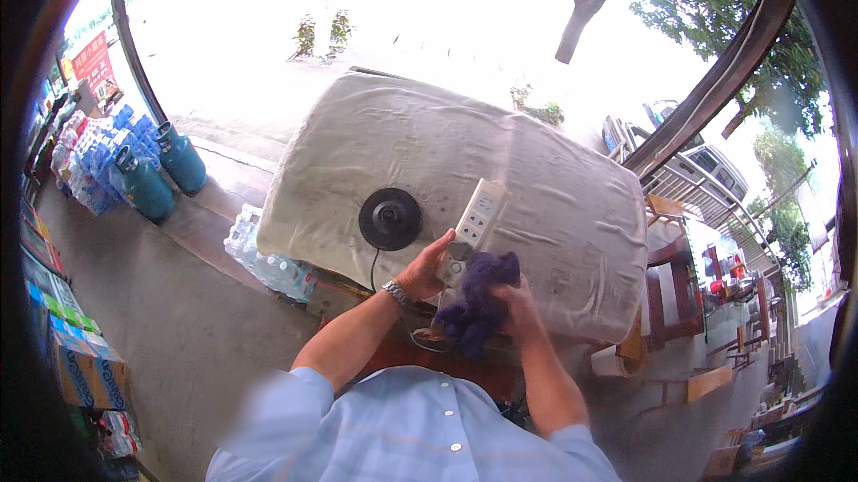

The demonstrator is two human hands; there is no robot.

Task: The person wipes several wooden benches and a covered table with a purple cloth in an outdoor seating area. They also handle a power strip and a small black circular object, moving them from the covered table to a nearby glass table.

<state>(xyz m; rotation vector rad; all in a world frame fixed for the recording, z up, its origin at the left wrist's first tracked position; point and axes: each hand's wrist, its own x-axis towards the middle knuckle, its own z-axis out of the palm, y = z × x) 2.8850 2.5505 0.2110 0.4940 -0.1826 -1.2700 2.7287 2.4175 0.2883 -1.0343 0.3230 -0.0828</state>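
My left hand, with a metal watch at the wrist, grips the lower end of a white power strip. A dark plug sits in the strip near my fingers. Bunched in my right hand is a dark purple cloth, close against the strip's lower right side. Both hands are over the near edge of a table with a pale, wrinkled cloth cover. On the cover, left of the strip, rests a round black kettle base, its cord running down over the near edge.
Shrink-wrapped water bottles stand on the floor at the table's left. Farther left are two teal gas cylinders and stacked cartons. Wooden furniture and a low wooden stool stand at the right.
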